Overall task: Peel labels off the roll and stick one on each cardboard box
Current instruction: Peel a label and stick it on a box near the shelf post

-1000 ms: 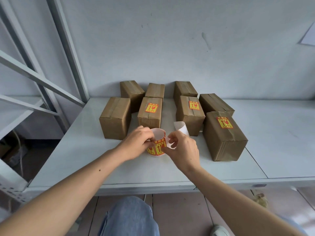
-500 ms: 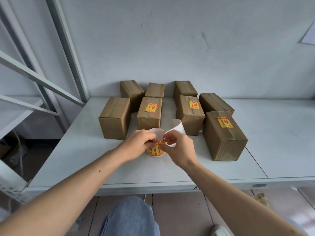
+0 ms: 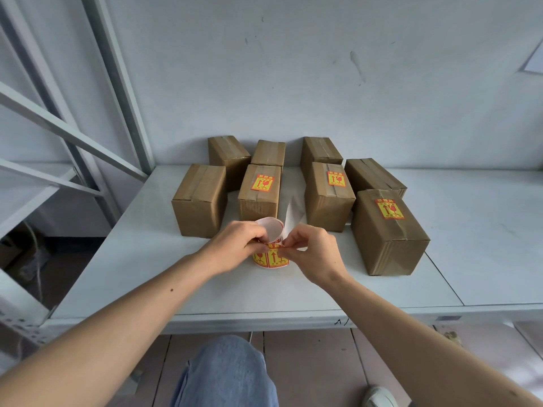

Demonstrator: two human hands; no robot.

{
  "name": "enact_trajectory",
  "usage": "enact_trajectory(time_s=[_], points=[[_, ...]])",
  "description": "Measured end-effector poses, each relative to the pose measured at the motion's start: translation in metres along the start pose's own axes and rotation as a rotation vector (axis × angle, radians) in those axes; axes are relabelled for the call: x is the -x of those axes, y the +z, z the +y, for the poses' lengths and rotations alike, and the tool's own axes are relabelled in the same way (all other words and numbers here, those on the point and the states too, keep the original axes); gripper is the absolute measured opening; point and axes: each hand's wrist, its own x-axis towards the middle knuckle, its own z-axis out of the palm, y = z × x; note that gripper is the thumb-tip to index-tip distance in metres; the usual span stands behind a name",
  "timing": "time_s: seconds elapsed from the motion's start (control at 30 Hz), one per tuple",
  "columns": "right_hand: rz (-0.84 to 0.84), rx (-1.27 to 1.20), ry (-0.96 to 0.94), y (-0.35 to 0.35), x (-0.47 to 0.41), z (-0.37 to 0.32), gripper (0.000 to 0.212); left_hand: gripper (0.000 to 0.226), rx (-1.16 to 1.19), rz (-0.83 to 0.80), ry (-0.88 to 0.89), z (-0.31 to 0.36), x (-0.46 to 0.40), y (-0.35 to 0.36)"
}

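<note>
A roll of yellow-and-red labels (image 3: 271, 258) stands on the white table (image 3: 470, 230) in front of me. My left hand (image 3: 235, 245) grips the roll's left side and top. My right hand (image 3: 313, 251) pinches the top edge of a label on the roll. A white strip of bare backing paper (image 3: 293, 214) trails up behind the hands. Several brown cardboard boxes stand in two rows behind. Three carry a label: the front middle-left box (image 3: 258, 195), the front middle-right box (image 3: 329, 198) and the nearest right box (image 3: 388, 233). The front left box (image 3: 199, 198) has a bare top.
Bare-topped boxes (image 3: 227, 155) stand along the back wall. A grey metal shelf frame (image 3: 97, 83) rises at the left of the table. The table's front edge runs just below my forearms, and my knee in jeans (image 3: 226, 374) is under it.
My right hand has moved left onto the roll and now pinches a label's edge. The loose backing strip has swung up behind the hands. My left hand stays on the roll.
</note>
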Motion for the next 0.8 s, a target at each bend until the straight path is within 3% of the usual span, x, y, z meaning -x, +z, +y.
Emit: enact_trajectory(time_s=[0.43, 0.63, 0.8], points=[[-0.203, -0.080, -0.041, -0.008, -0.003, 0.018, 0.015, 0.006, -0.003, -0.017, 0.027, -0.010, -0.001, 0.000], [-0.172, -0.136, -0.006, -0.025, -0.002, 0.016, 0.016, 0.011, -0.061, -0.013, 0.046, -0.016, 0.002, -0.002], [-0.099, -0.308, -0.027, -0.044, -0.024, -0.032, 0.015, 0.031, -0.142, 0.038, 0.081, -0.017, 0.007, -0.013]])
